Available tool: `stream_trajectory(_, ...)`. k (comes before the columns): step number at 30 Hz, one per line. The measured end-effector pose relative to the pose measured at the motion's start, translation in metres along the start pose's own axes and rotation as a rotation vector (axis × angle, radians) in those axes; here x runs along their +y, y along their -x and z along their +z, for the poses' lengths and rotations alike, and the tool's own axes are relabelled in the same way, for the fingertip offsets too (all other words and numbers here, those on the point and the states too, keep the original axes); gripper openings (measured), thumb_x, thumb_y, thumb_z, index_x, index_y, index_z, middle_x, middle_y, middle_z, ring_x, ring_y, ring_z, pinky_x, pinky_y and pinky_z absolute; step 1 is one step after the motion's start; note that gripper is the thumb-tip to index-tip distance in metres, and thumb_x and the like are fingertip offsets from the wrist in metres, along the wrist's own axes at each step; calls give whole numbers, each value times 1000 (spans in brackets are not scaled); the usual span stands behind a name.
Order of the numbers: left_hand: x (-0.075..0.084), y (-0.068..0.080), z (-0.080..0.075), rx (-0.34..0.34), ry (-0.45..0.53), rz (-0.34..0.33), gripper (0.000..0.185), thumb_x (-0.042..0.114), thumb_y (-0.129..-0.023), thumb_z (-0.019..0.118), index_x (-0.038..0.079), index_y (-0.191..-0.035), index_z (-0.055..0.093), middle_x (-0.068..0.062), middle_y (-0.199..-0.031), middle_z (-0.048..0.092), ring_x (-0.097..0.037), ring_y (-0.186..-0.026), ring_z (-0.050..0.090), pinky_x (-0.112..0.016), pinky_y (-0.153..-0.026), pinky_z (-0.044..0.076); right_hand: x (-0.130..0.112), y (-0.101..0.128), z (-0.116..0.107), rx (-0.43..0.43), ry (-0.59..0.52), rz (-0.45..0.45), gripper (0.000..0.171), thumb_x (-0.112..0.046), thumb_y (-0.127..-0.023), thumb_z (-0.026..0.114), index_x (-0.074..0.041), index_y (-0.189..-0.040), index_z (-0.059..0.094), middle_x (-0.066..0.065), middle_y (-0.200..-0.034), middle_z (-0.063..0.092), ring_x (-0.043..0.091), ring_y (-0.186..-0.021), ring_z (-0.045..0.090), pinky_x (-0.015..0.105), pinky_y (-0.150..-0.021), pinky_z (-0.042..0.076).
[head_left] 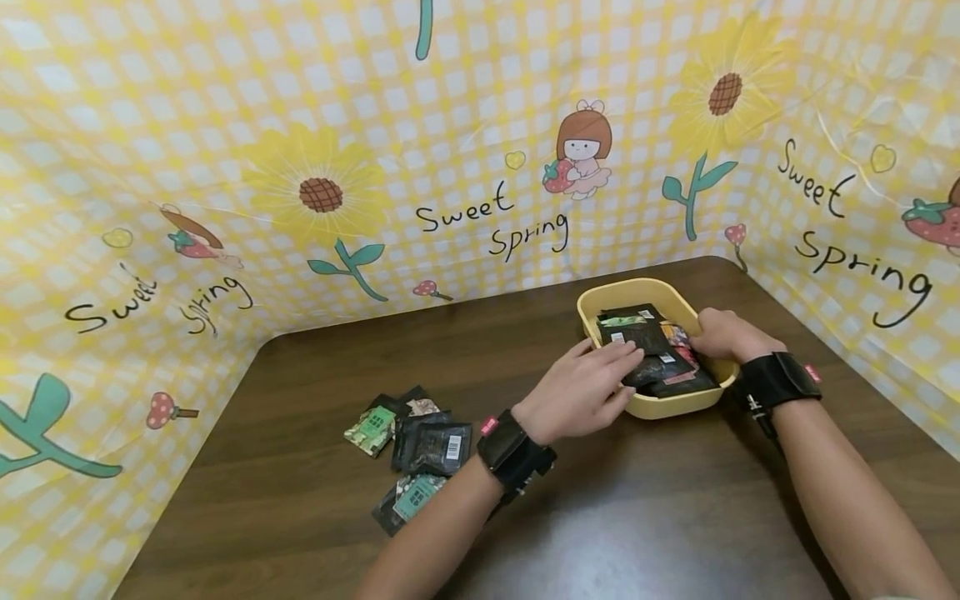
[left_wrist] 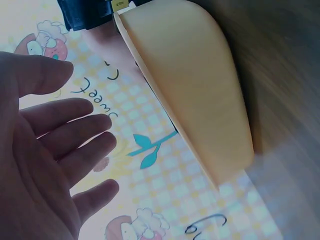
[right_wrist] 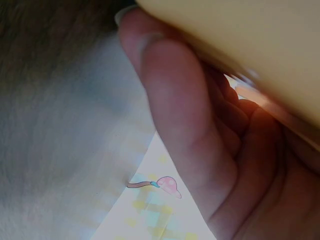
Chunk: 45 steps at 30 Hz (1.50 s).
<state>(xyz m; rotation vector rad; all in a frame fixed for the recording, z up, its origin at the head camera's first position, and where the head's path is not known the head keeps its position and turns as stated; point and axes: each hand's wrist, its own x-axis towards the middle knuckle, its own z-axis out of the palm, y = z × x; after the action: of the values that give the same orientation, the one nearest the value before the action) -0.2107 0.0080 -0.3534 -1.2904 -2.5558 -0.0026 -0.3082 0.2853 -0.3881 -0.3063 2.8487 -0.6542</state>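
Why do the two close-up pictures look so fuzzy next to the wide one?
Head view: sharp and evenly lit, though the backdrop lines bow from the wide lens. Left wrist view: the tray and the left hand sit too close, so edges go soft. Right wrist view: the right hand fills the frame, blurred, light glowing along the tray rim.

The patterned backdrop (head_left: 480, 125) behind the table carries the handwritten-style words "Sweet Spring" in black, legible three times in the head view: at the left, at the centre beside a cartoon girl with a strawberry, and at the right beneath a sunflower. In the left wrist view the same backdrop lettering (left_wrist: 97, 97) appears upside down, with "Sweet" still decipherable. The packets (head_left: 408, 442) on the table and those in the yellow tray (head_left: 600, 304) bear white barcode labels and green or red printed panels, but their print is too small to read; the red tags on both wrist straps are likewise illegible.
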Motion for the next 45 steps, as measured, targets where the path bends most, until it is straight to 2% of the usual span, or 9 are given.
stream_trajectory(7, -15, 38, -7, -47, 4, -9, 46, 31, -101, 44, 13, -143, 46, -4, -147, 48, -15, -139, 43, -43, -117, 30, -2, -1, -2, 18, -9, -22, 14, -12, -84, 49, -2, -75, 51, 7, -67, 54, 19, -57, 56, 30, -52, 45)
stream_trajectory(16, -44, 88, -4, -287, 70, -143, 37, 21, -92, 54, 12, -128, 62, -6, -140, 56, -19, -132, 51, -47, -112, 36, -3, -2, -1, 9, -6, -10, 14, -13, -84, 50, -2, -76, 52, 8, -68, 54, 19, -59, 56, 30, -53, 44)
stream_trajectory(22, -64, 122, -4, -283, 66, -209, 39, 18, -87, 57, 11, -125, 64, -8, -133, 62, -21, -103, 67, -43, -101, 47, -1, -1, -4, 10, -10, -1, 15, -14, -85, 49, -2, -77, 51, 8, -69, 53, 20, -60, 56, 31, -53, 44)
stream_trajectory(24, -69, 133, -5, -268, 54, -231, 39, 17, -85, 59, 12, -122, 66, -8, -121, 68, -17, -77, 66, -34, -79, 51, -1, -1, -4, 6, -12, 1, 14, -13, -85, 49, -2, -77, 51, 8, -69, 53, 20, -60, 56, 31, -53, 44)
stream_trajectory(26, -72, 144, -6, -270, 43, -268, 37, 16, -83, 60, 12, -119, 68, -5, -99, 72, -11, -58, 51, -28, -63, 41, -2, -1, -3, 2, -12, 6, 14, -14, -84, 49, -3, -76, 50, 7, -69, 53, 20, -60, 56, 30, -53, 44)
stream_trajectory(29, -75, 157, -7, -292, 23, -339, 35, 15, -82, 62, 14, -116, 68, 2, -66, 57, -11, -56, 33, -28, -57, 24, -2, -1, -4, 2, -7, 11, 14, -14, -84, 49, -4, -74, 50, 7, -68, 53, 20, -60, 56, 30, -53, 44)
stream_trajectory(32, -76, 166, -8, -334, 36, -413, 28, 15, -79, 65, 14, -107, 69, 6, -61, 46, -11, -58, 35, -29, -57, 26, -2, -1, -4, 8, -3, 14, 15, -15, -85, 49, -4, -74, 49, 7, -69, 53, 20, -60, 56, 30, -53, 43)
stream_trajectory(38, -77, 169, -9, -399, 70, -498, 16, 19, -71, 71, 16, -85, 63, 7, -68, 51, -12, -60, 43, -30, -54, 34, 0, 0, -3, 7, -6, 11, 15, -14, -84, 49, -4, -73, 49, 7, -68, 53, 20, -59, 56, 30, -52, 44)
stream_trajectory(45, -78, 167, -10, -505, 69, -523, 41, 20, -68, 75, 19, -107, 65, 7, -77, 58, -12, -67, 49, -33, -59, 40, 1, 0, -3, 3, -13, 16, 15, -14, -84, 49, -5, -73, 49, 7, -67, 54, 20, -59, 56, 31, -52, 44)
